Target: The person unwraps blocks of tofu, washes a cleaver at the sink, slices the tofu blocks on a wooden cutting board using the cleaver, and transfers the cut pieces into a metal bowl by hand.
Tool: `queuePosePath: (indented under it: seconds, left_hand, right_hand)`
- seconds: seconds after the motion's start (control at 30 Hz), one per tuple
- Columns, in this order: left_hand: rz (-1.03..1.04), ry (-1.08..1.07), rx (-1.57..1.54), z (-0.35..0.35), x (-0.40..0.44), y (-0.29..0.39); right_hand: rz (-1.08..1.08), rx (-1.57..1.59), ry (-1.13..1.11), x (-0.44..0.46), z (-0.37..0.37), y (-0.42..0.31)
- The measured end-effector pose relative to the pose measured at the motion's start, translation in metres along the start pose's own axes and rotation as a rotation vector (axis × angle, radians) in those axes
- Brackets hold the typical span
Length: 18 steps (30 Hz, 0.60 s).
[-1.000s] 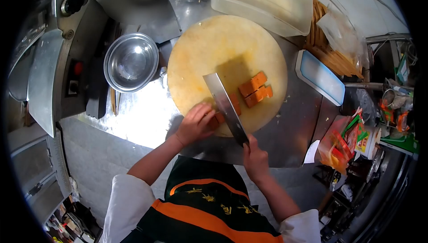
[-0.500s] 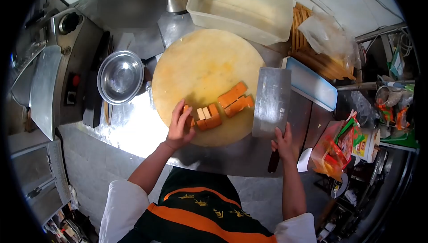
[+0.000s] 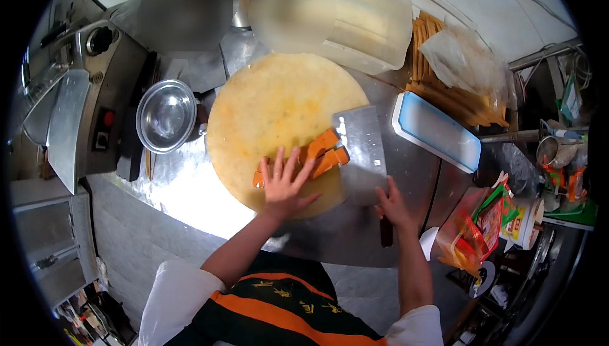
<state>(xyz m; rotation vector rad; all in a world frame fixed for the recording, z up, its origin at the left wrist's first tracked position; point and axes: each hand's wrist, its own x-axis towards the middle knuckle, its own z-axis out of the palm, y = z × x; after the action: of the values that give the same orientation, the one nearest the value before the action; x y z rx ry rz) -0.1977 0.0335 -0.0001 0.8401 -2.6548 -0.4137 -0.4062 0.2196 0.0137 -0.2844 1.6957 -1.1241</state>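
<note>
My left hand (image 3: 288,184) lies palm down with fingers spread over orange-coated food pieces (image 3: 330,161) near the front of the round chopping board (image 3: 285,101). It covers part of them, and an orange end shows to the left of the fingers. My right hand (image 3: 394,205) is wrapped round the dark handle of a cleaver (image 3: 363,149). The cleaver's broad blade lies over the board's right edge, its upper left corner close to the right ends of the orange pieces.
Left of the board stands a metal bowl (image 3: 166,117). Behind it is a translucent plastic tub (image 3: 374,47). A blue-rimmed white tray (image 3: 438,131) and wooden sticks (image 3: 428,44) lie to the right, with a red food packet (image 3: 476,225) nearer the front.
My left hand has moved right, from beside the pieces to over them, fingers spreading. The cleaver has shifted left towards the pieces. The view has shifted slightly.
</note>
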Motion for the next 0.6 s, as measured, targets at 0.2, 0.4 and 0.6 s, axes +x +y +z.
queuePosePath:
  seconds: [0.2, 0.4, 0.6]
  left_hand:
    - [-0.046, -0.003, -0.095, 0.02, 0.031, 0.022]
    - [-0.071, 0.163, -0.171, 0.033, 0.031, 0.014]
    - [-0.129, 0.488, -0.255, -0.041, 0.054, -0.054]
  right_hand:
    - [0.047, 0.003, -0.084, -0.007, 0.043, 0.005]
    - [-0.007, -0.01, -0.145, -0.019, 0.078, -0.004]
    - [-0.222, -0.299, -0.15, -0.012, 0.147, -0.083]
